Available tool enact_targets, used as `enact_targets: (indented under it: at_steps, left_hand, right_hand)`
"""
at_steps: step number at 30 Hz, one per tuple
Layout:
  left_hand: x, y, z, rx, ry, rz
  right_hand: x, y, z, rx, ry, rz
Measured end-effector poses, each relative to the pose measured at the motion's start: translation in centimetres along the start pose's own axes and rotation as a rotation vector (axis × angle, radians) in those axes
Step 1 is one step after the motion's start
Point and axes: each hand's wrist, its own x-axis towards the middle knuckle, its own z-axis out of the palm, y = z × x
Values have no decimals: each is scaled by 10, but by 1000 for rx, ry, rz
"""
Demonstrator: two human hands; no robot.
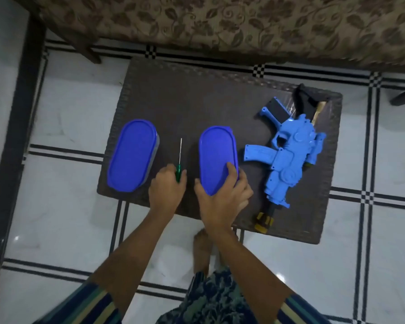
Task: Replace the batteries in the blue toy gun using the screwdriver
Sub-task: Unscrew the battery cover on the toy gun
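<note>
Left hand clamped on screwdriver — right hand gripping blue container; risk: thin shaft jabbing lid, container sliding off desk edge.

Glossy plastic toy gun (blue) – matt woven table, polished floor tiles.

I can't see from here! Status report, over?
Left hand on screwdriver handle. Right hand gripping near blue container. Toy gun untouched, right of it. Nothing blocking.
</note>
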Motion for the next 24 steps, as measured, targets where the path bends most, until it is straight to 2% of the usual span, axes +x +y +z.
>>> enact_targets:
  at_steps: [5, 9, 12, 14, 18, 24]
  left_hand:
    - [-3, 5, -4, 43, -70, -36]
    - [-25, 17, -33, 87, 36, 136]
    - [-52, 38, -75, 62, 85, 317]
    - [-73, 59, -113, 24, 82, 382]
    - [-119, 106, -188, -36, 122, 478]
    - [-190, 166, -242, -137, 156, 561]
  right_hand:
    - [-3, -6, -4, -156, -95, 5]
    - [3, -7, -46, -134, -197, -117]
    - [12, -12, -109, -63, -270, -275]
    - [12, -18, -160, -53, -218, -375]
    - [-7, -27, -259, -61, -193, -496]
    - [-31, -33, -360, -98, -145, -626]
